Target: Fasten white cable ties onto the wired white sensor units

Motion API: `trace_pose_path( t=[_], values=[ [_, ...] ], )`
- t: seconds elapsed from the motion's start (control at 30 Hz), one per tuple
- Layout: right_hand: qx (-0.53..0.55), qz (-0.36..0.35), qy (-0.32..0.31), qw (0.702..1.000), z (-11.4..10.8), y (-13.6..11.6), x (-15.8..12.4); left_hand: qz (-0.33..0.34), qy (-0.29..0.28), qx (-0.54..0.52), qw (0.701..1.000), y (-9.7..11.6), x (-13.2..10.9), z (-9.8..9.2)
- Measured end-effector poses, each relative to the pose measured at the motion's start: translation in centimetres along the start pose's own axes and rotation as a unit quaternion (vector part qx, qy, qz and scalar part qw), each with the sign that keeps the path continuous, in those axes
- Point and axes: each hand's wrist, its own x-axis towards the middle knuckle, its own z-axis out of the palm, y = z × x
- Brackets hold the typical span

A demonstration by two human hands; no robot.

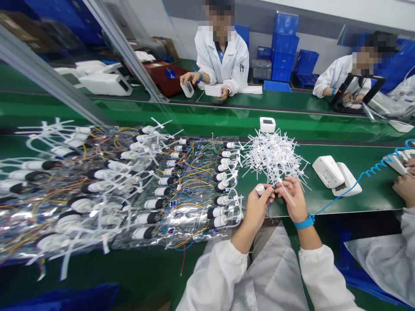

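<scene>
My left hand (255,208) is closed round a small white cylindrical part (260,188), its round end facing up, with thin wires hanging below the fingers. Close beside it, my right hand (296,203) pinches a thin white tubing piece (288,193); one strand slants down across the fingers. The fingertips of both hands nearly meet, and whether the two parts touch there is hidden. Just beyond my hands lies a heap of white tubing pieces (274,153) with small connectors. A blue wrist strap (304,222) with a cord circles my right wrist.
Rows of wired white-and-black cylindrical parts (154,204) with tubes lie on clear plastic to the left. White device housings (329,171) rest at right, and another white device (267,124) stands behind the heap. A coiled blue cord (368,172) crosses right. Co-workers sit opposite and at right.
</scene>
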Motion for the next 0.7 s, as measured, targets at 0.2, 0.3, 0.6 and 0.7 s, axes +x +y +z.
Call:
trace_pose_path(
  t=[0.2,0.3,0.6,0.7],
  values=[
    [-0.097,-0.015,-0.065,0.993,-0.6,-0.6,-0.1,0.044,-0.026,0.110,0.993,0.0,-0.6,-0.1],
    [-0.091,-0.015,-0.035,0.995,-0.7,-0.7,-0.1,0.071,-0.046,0.193,0.978,0.2,-0.9,-0.1],
    [0.037,0.021,0.035,0.998,-0.1,-1.2,0.0,0.037,-0.135,0.189,0.972,0.0,-0.8,-1.3],
    [0.063,0.022,0.029,0.997,0.1,-1.6,0.0,0.029,-0.144,0.182,0.972,0.3,-0.8,-1.2]
  ],
)
